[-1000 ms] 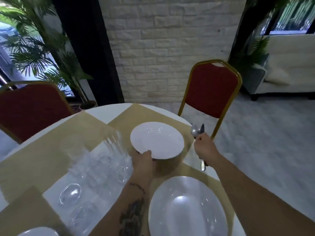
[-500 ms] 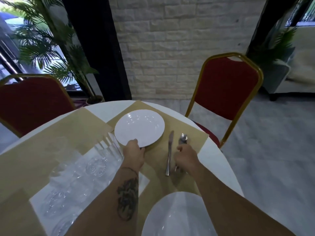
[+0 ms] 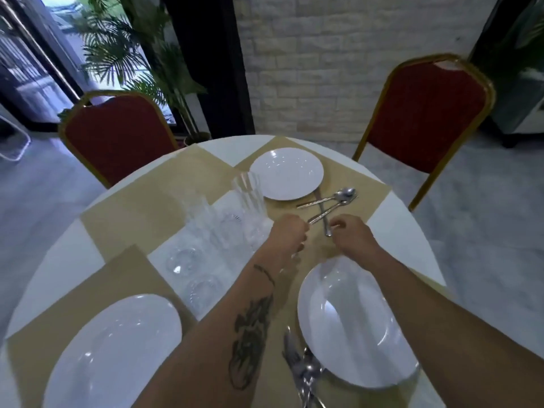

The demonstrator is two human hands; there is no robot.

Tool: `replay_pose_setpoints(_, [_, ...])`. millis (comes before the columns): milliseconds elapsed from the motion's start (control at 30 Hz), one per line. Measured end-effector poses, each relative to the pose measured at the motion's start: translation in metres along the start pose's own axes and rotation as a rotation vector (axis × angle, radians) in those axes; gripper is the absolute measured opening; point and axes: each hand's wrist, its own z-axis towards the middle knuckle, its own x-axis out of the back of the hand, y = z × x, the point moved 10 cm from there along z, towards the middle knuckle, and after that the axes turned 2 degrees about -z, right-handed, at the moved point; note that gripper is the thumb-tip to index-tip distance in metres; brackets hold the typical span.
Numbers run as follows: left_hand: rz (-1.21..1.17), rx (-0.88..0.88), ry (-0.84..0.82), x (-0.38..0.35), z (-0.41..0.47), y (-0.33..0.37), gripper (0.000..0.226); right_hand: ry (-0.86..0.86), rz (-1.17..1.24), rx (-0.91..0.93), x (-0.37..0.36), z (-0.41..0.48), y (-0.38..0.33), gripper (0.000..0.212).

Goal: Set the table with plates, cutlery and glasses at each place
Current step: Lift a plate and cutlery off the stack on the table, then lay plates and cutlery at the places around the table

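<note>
Apparently left hand [image 3: 290, 235] gripping spoon [image 3: 338, 198], right hand [image 3: 351, 235] beside knife [image 3: 324, 220]

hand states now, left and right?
Left hand: shut on silver spoon-and-fork handles.
Right hand: loosely curled, empty, beside silver knife.

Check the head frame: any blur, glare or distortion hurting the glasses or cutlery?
Head view: wide-angle bends the table edge; the glasses are smeared and near invisible on the white cloth; window glare streaks the near plate; the near cutlery is blurred; the far spoon reads fairly sharp.
</note>
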Motion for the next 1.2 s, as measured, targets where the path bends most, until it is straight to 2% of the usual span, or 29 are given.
replay_pose_setpoints(233, [0.173,-0.043,-0.299,0.058,-0.110,-0.062,0.009,-0.084,0.058,0.027,-0.048,-0.113,-0.021,0.028])
replay_pose_setpoints(400, [0.182,0.023,-0.301,0.149,-0.158,-0.124,0.011,-0.164,0.045,0.000,-0.113,-0.198,-0.027,0.026])
replay_pose_setpoints(467, [0.156,-0.013,-0.223,0.195,-0.168,-0.142,0.013,-0.235,0.043,-0.034,-0.151,-0.221,-0.026,0.024])
replay_pose_setpoints(500, [0.147,-0.063,-0.120,0.220,-0.168,-0.147,0.014,-0.274,0.023,-0.056,-0.167,-0.231,-0.024,0.023])
replay_pose_setpoints(600, [0.132,-0.175,0.360,0.333,-0.186,-0.170,0.023,-0.353,0.025,-0.113,-0.225,-0.273,-0.038,0.021])
replay_pose_setpoints(667, [0.188,-0.141,0.564,0.377,-0.202,-0.187,0.029,-0.379,0.053,-0.159,-0.251,-0.286,-0.042,0.020])
replay_pose_setpoints(733, [0.296,-0.055,0.647,0.407,-0.214,-0.204,0.045,-0.391,0.100,-0.197,-0.276,-0.298,-0.051,0.025])
replay_pose_setpoints(800, [0.319,-0.001,0.626,0.420,-0.212,-0.220,0.055,-0.377,0.148,-0.239,-0.292,-0.301,-0.054,0.030])
replay_pose_setpoints(933, [0.175,0.020,0.479,0.419,-0.205,-0.242,0.064,-0.299,0.236,-0.299,-0.307,-0.301,-0.054,0.034])
replay_pose_setpoints(1067, [0.049,-0.005,0.476,0.427,-0.210,-0.243,0.061,-0.251,0.307,-0.258,-0.300,-0.304,-0.085,0.032])
replay_pose_setpoints(1133, [-0.176,-0.045,0.452,0.436,-0.206,-0.241,0.055,-0.276,0.318,-0.198,-0.295,-0.300,-0.106,0.024])
replay_pose_setpoints(1200, [-0.483,0.000,0.396,0.440,-0.199,-0.245,0.048,-0.289,0.326,-0.130,-0.291,-0.297,-0.129,0.017])
